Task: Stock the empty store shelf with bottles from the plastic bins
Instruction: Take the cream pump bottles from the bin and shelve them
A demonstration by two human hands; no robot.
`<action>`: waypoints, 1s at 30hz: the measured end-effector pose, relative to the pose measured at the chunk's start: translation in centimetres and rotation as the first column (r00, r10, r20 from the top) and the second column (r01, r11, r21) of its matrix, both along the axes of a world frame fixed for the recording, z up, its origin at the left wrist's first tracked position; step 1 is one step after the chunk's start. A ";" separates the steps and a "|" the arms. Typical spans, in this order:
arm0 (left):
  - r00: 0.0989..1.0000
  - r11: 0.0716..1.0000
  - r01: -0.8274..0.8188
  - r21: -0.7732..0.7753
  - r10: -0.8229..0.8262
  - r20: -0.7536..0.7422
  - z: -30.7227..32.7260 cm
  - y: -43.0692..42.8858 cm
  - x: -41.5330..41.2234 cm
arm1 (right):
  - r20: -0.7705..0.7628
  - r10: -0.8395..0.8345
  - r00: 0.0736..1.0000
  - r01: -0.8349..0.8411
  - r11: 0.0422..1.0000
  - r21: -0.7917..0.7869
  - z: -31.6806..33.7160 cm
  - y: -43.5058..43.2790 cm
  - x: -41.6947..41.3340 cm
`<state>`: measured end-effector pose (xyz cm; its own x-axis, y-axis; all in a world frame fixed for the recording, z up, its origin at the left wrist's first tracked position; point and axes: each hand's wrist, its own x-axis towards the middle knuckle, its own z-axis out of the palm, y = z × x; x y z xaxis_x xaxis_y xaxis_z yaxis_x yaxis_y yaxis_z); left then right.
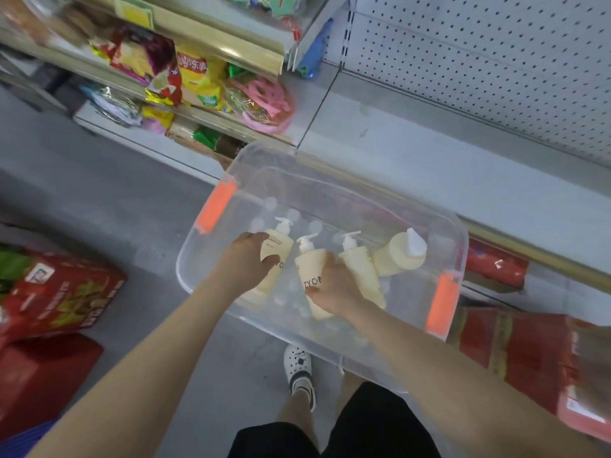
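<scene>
Left hand (251,261) curls round the leftmost pump bottle (280,244), right hand (330,287) round the second pump bottle (309,262) at its 3 o'clock, inside the clear bin (380,206) at the empty shelf's (429,160) 6 o'clock; smooth, stiff, likely slippery, so grip mid-body, not pump.

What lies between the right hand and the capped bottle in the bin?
One cream pump bottle, inside the bin, as the head view shows.
</scene>
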<state>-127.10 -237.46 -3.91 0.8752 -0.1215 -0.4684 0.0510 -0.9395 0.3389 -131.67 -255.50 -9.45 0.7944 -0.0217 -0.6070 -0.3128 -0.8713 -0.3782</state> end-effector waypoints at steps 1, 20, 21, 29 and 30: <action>0.999 1.000 -0.018 0.016 0.018 -0.043 -0.2 0.0 0.5 | 0.003 -0.023 1.000 0.023 1.000 0.019 0.4 -0.3 0.1; 0.933 0.983 -0.145 0.116 0.175 -0.315 -4.8 -1.6 3.4 | 0.052 -0.251 0.967 0.240 0.957 0.164 4.6 -5.6 1.6; 0.929 0.981 -0.175 0.077 0.191 -0.318 -4.6 -1.6 3.6 | 0.037 -0.265 0.963 0.254 0.949 0.184 4.7 -5.8 1.5; 0.902 0.842 -0.391 -0.371 0.271 -0.335 0.1 -1.7 3.5 | 0.108 -0.329 0.938 0.282 0.906 0.317 7.8 -7.3 0.1; 0.905 0.817 -0.394 -0.422 0.263 -0.336 1.0 -1.7 3.3 | 0.134 -0.346 0.928 0.284 0.895 0.344 8.4 -7.4 -0.1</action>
<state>-123.82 -239.17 -2.95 0.7630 -0.1101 -0.6369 0.4712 -0.5798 0.6647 -131.76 -262.93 -1.09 0.8764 -0.1240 -0.4653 -0.4478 -0.5652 -0.6928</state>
